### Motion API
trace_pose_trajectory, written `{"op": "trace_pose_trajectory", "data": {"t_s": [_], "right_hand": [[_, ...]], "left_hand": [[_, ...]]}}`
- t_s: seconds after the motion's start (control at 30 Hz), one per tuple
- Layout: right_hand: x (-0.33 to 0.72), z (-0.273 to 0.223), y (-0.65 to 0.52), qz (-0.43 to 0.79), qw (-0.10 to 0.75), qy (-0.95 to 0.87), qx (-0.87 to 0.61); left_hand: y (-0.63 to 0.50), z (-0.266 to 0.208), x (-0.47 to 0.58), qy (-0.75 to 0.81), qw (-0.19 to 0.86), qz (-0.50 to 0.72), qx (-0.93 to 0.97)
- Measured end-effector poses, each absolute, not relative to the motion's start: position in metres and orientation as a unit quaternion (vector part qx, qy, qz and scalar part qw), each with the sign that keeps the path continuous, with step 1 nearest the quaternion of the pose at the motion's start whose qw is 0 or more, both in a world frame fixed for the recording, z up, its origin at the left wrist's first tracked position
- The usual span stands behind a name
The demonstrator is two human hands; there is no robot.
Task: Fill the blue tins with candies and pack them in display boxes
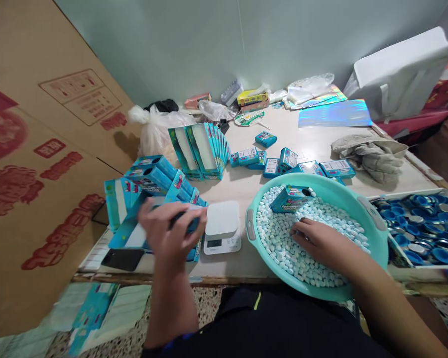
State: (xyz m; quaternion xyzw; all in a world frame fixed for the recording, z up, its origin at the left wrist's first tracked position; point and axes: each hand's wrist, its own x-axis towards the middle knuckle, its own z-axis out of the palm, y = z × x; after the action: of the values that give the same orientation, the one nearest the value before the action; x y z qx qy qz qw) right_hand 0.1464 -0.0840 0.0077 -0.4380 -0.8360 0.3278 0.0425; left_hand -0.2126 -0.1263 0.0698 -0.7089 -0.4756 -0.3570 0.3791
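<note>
My left hand [169,231] grips a small blue box [189,221] just left of a white digital scale [222,227], in front of a heap of flat blue cartons [149,184]. My right hand [321,241] rests palm down in a teal basin [373,223] full of small pale blue-white tablets [283,238]; its fingers are among the tablets, and whether it holds any is hidden. An open blue box [291,197] lies on the tablets at the basin's far side.
Several filled blue boxes [283,161] lie behind the basin, upright cartons [203,149] behind the scale. A tray of blue caps [421,223] sits right, a grey cloth [369,151] beyond. A black phone [122,258] lies near the front edge. Large cardboard [41,164] stands left.
</note>
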Motion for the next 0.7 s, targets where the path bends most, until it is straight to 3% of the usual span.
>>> {"op": "trace_pose_trajectory", "data": {"t_s": [0.1, 0.2, 0.33, 0.53, 0.7], "right_hand": [[0.146, 0.009, -0.085, 0.316, 0.038, -0.841, -0.438], [0.147, 0.007, -0.085, 0.319, 0.041, -0.841, -0.435], [0.148, 0.003, -0.086, 0.332, 0.050, -0.838, -0.431], [0.147, 0.003, -0.086, 0.327, 0.045, -0.844, -0.422], [0.146, 0.005, -0.087, 0.326, 0.033, -0.840, -0.432]], "left_hand": [[-0.132, 0.117, -0.246, -0.425, 0.445, -0.349, -0.707], [-0.116, 0.138, -0.277, -0.507, 0.430, -0.373, -0.648], [-0.096, 0.139, -0.301, -0.613, 0.350, -0.361, -0.609], [-0.101, 0.129, -0.309, -0.629, 0.348, -0.346, -0.603], [-0.101, 0.123, -0.304, -0.636, 0.252, -0.364, -0.632]]}}
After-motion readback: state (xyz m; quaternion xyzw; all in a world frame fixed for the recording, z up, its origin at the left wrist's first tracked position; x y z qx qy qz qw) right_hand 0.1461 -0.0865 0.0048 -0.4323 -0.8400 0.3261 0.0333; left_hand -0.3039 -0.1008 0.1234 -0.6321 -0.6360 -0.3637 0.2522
